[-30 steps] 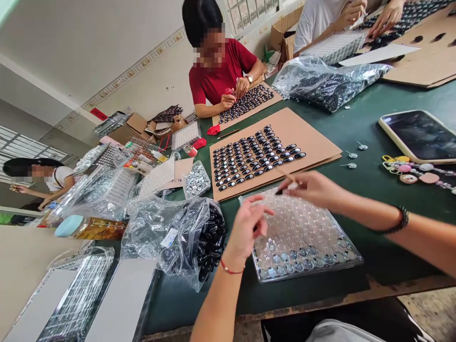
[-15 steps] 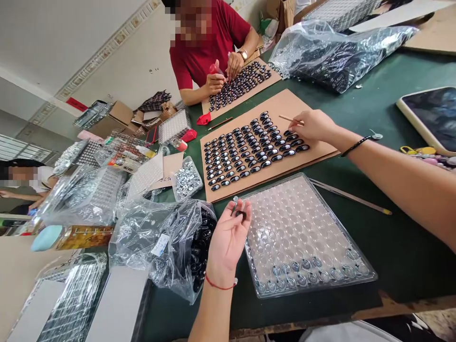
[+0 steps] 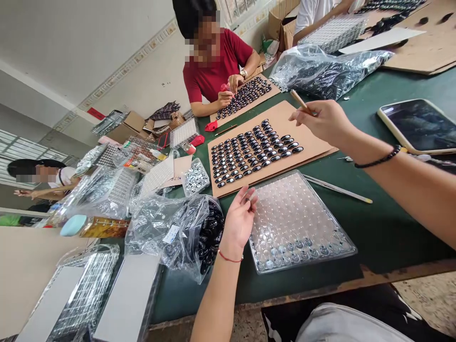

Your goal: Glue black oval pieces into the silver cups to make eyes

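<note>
My left hand [image 3: 239,219] hovers at the near left corner of a clear plastic blister tray [image 3: 331,223], fingers pinched on a small piece I cannot make out. My right hand [image 3: 324,121] is raised over the brown cardboard sheet [image 3: 313,142] and grips a thin wooden stick [image 3: 300,101]. Rows of dark oval stones [image 3: 251,152] lie on that cardboard. The tray's front row holds several small round metal pieces [image 3: 302,254].
A plastic bag of black stones [image 3: 192,232] lies left of the tray. A long thin stick [image 3: 338,189] and a phone [image 3: 420,126] lie to the right. A person in red [image 3: 217,61] works on another cardboard across the green table [image 3: 384,228]; others sit far left and top right.
My right hand lifted off the cardboard's stones and rose with the stick. My left hand moved slightly down toward the tray edge, still pinching. The camera view shifted.
</note>
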The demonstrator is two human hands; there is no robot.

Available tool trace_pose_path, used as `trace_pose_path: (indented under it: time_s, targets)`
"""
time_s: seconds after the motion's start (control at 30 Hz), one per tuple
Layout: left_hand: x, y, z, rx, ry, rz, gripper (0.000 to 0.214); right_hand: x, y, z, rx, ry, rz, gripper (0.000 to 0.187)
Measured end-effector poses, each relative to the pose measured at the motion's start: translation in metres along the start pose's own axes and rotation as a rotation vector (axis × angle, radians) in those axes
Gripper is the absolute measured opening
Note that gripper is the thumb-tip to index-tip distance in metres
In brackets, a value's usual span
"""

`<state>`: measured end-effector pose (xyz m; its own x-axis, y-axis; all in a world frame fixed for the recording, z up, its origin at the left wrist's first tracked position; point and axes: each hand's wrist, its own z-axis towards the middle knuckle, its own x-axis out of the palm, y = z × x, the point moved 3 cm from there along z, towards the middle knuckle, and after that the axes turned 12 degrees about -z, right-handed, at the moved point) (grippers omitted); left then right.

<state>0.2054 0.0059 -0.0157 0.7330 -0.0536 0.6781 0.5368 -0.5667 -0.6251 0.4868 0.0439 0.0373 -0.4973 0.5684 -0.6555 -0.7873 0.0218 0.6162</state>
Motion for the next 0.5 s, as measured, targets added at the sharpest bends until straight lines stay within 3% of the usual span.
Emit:
trace_pose_path:
  time_s: [0.17, 0.33, 0.5]
  targets:
    - [-0.006, 0.004, 0.010, 0.085, 0.016, 0.063, 0.039, -0.022, 0.046, -0.090, -0.146, 0.095, 0.178, 0.034]
    - [-0.006, 0.006, 0.010, 0.073, -0.024, 0.087, 0.037, -0.021, 0.036, -0.174, -0.152, 0.189, 0.163, 0.036]
    - [-0.005, 0.004, 0.007, 0.109, -0.004, 0.119, 0.030, -0.030, 0.025, -0.204, -0.215, 0.320, -0.038, 0.030]
